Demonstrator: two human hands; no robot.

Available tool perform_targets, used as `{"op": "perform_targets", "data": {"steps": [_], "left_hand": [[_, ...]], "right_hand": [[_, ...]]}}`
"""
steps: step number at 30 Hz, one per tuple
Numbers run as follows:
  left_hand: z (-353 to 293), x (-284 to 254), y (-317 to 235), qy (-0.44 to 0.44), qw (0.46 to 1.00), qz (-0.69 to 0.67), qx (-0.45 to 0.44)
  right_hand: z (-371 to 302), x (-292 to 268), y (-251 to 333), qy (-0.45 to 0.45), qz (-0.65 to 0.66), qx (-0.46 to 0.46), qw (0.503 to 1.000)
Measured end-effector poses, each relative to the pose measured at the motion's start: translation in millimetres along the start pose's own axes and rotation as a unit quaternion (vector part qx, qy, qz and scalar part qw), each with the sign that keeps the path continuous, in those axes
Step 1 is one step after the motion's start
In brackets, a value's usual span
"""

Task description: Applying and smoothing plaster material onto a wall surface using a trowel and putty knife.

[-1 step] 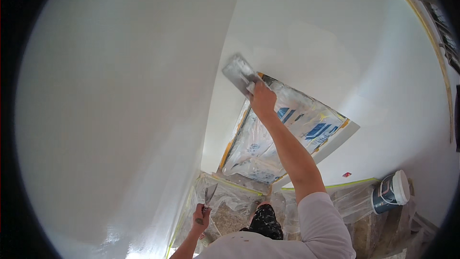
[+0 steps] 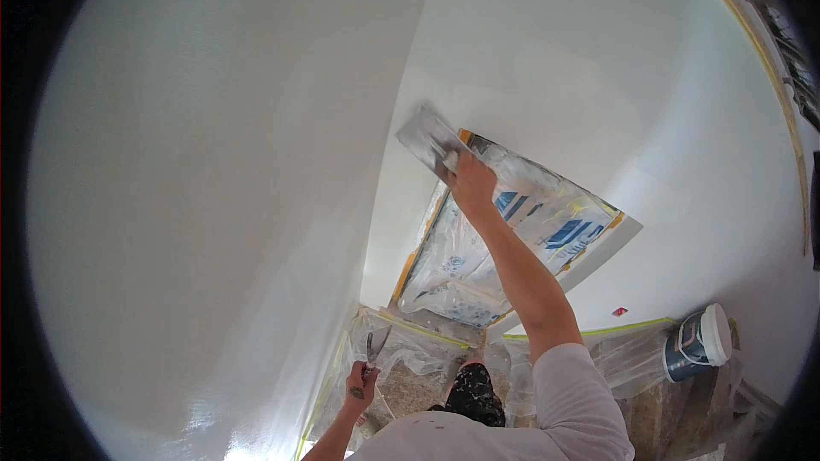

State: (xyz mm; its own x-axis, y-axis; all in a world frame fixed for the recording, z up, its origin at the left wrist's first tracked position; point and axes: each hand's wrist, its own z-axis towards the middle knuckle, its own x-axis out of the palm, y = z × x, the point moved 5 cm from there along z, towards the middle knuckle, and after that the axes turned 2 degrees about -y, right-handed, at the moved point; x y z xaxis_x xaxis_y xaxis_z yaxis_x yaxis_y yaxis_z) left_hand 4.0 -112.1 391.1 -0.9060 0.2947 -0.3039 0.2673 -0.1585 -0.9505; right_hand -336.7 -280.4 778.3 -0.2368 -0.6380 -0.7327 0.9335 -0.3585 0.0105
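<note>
My right hand point(image 2: 471, 183) grips the handle of a plastering trowel point(image 2: 424, 132), its arm stretched out in front of me. The trowel's flat metal blade lies against the white wall point(image 2: 521, 60), just left of the upper corner of a door point(image 2: 512, 222) wrapped in printed plastic sheeting. Low on the left, my left hand point(image 2: 360, 382) is closed around a putty knife point(image 2: 374, 346), whose blade points upward, apart from the wall. How much filler is on either blade I cannot tell.
A large smooth wall point(image 2: 213, 162) meets the door wall at a corner on the left. Clear plastic sheeting point(image 2: 410, 341) covers the floor along taped edges. A dark bucket point(image 2: 686, 348) with a white lid stands at the right. A small red spot point(image 2: 619, 312) marks the right wall.
The trowel has shifted slightly downward along the wall with my right hand. My left hand and the putty knife have moved only a little.
</note>
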Motion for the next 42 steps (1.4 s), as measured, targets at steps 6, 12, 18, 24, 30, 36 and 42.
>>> {"op": "perform_targets", "data": {"steps": [6,12,18,24,30,36,42], "left_hand": [[32.3,-7.2,-60.2,0.189,0.916,-0.337,-0.105],[83.0,10.6,-148.4,0.435,0.789,-0.415,-0.124],[78.4,32.2,-188.2,0.511,0.737,-0.435,-0.085],[67.3,-18.8,-154.6,0.419,0.790,-0.435,-0.105],[25.9,-43.6,-110.6,0.359,0.806,-0.449,-0.145],[2.0,-47.4,-88.6,0.318,0.832,-0.425,-0.162],[-11.3,-48.0,-70.1,0.286,0.833,-0.430,-0.197]], "right_hand": [[-82.5,-58.7,-59.5,-0.055,0.268,0.066,0.960],[-186.4,-46.0,-112.7,0.022,0.813,0.202,0.545],[-260.2,-9.8,-85.5,0.268,0.675,0.186,0.661],[-248.9,3.6,-100.1,0.044,0.758,0.446,0.474],[-175.0,5.5,-95.3,0.085,0.611,0.263,0.742],[-73.5,-0.3,-95.5,-0.090,0.078,-0.012,0.993],[-27.5,1.9,-109.4,-0.082,0.054,0.008,0.995]]}}
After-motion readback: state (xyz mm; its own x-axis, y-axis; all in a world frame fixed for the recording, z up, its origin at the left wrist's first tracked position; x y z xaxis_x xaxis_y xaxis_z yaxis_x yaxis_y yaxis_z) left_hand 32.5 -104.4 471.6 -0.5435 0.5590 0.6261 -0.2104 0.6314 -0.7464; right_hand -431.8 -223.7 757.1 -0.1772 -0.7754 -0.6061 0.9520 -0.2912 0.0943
